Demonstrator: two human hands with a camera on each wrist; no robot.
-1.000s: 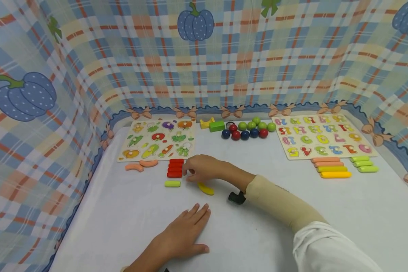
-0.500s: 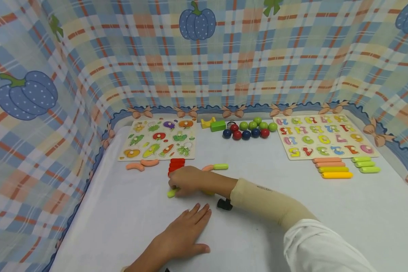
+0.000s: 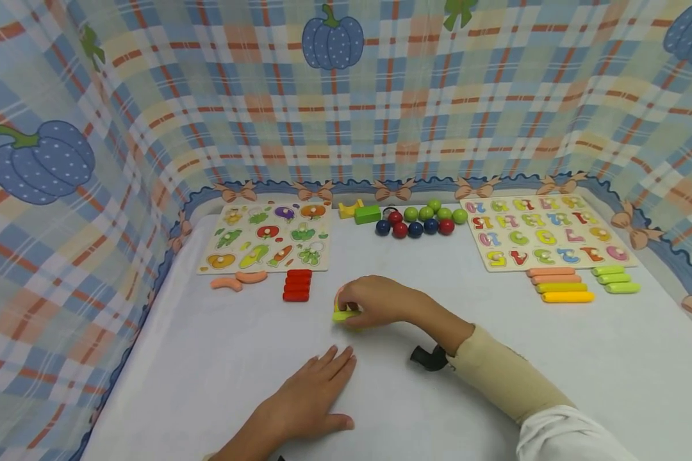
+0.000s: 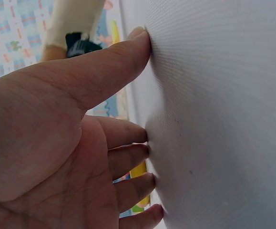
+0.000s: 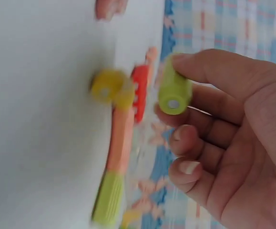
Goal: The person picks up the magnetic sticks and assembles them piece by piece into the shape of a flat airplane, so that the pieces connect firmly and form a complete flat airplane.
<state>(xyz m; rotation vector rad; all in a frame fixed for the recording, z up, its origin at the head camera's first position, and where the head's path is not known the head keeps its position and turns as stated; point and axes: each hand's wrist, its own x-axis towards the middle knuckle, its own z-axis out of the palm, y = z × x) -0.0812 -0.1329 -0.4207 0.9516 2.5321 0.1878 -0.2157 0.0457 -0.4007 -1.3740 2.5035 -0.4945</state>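
Note:
My right hand [image 3: 375, 301] pinches a short light green stick [image 5: 175, 90] between thumb and forefinger. A round, silvery spot shows on the stick's end in the right wrist view. Below it on the white cloth lies a chain of pieces: a yellow curved piece [image 5: 104, 87], a salmon stick [image 5: 121, 138] and another light green stick [image 5: 107, 198], lined up end to end. In the head view my right hand covers most of this chain. My left hand [image 3: 311, 397] rests palm down on the cloth nearer to me, its fingers straight and holding nothing.
Stacked red sticks [image 3: 296, 285] lie left of my right hand, near two curved salmon pieces [image 3: 226, 283]. Behind are a vegetable puzzle board [image 3: 204, 261], a green block [image 3: 368, 214], coloured balls [image 3: 415, 229] and a number board [image 3: 478, 237]. Yellow sticks [image 3: 568, 297] lie right.
My right hand has picked up the short green stick from beside the red sticks and carried it right, over the chain of pieces. My left hand has stayed in place.

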